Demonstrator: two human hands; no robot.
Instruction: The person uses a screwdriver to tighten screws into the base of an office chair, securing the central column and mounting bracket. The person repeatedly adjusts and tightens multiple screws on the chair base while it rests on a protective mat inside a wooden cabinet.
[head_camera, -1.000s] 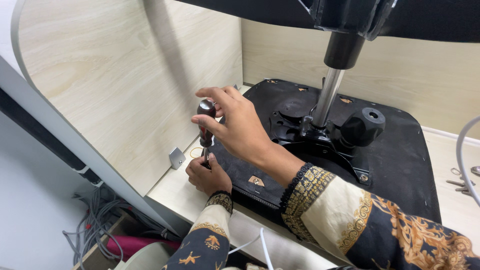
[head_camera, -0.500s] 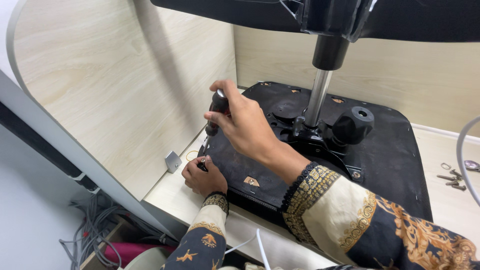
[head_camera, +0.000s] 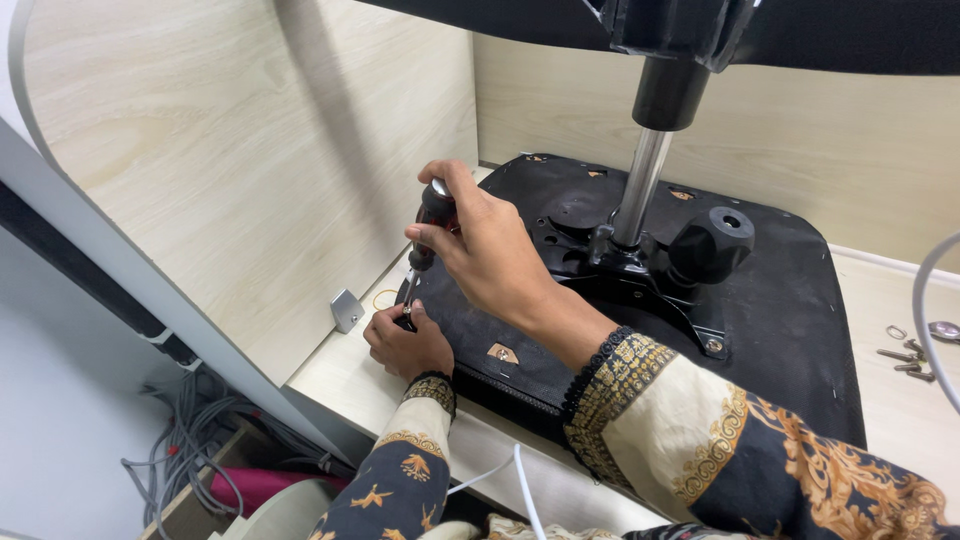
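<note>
Near the middle of the frame, the right hand (head_camera: 490, 250) is closed around the black and red handle of a screwdriver (head_camera: 428, 232), which stands nearly upright. Just below it, the left hand (head_camera: 405, 342) is curled shut at the tool's tip, pinching it against the left edge of the black chair seat (head_camera: 790, 300). The seat lies upside down on the pale wooden bench (head_camera: 340, 365). Small screws (head_camera: 905, 355) lie at the right edge.

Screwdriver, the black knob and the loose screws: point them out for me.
Screwdriver (head_camera: 436, 205), head view, on the dark handle in the right hand (head_camera: 490, 250).
Black knob (head_camera: 712, 243), head view, on its rounded side.
Loose screws (head_camera: 905, 358), head view, on the small pile at the right edge.
</note>
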